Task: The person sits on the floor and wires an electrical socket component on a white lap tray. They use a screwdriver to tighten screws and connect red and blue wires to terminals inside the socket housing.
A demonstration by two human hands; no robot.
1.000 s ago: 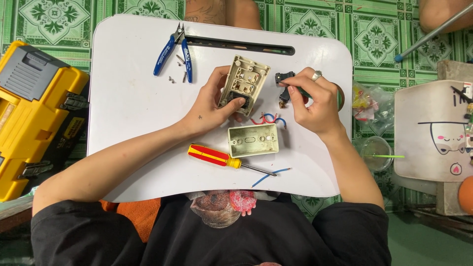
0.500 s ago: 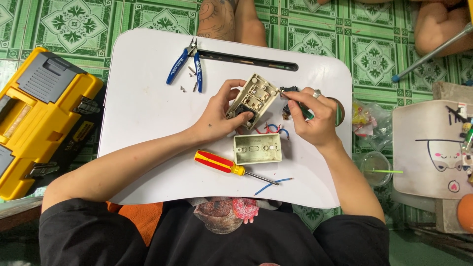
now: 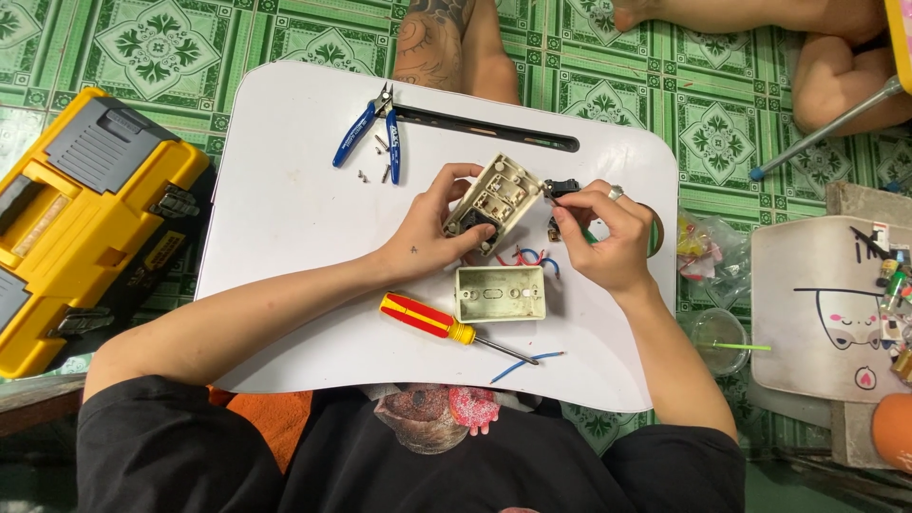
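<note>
Here, the cream switch plate (image 3: 494,201) is tilted above the white lap table (image 3: 285,218), pinched by the left hand (image 3: 432,237), while the right hand (image 3: 603,237) grips a small tool (image 3: 562,188) at its edge, the back box (image 3: 500,293) and red-handled screwdriver (image 3: 427,319) just below.

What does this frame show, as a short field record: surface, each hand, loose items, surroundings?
surface: white lap table over green patterned floor tiles
left hand: holds a cream switch module, tilted
right hand: pinches a small black tool at the module's edge; ring on one finger
on table: empty cream wall box, red-and-yellow screwdriver, blue-handled cutters, small screws, red and blue wire pieces
beside: yellow toolbox
</note>
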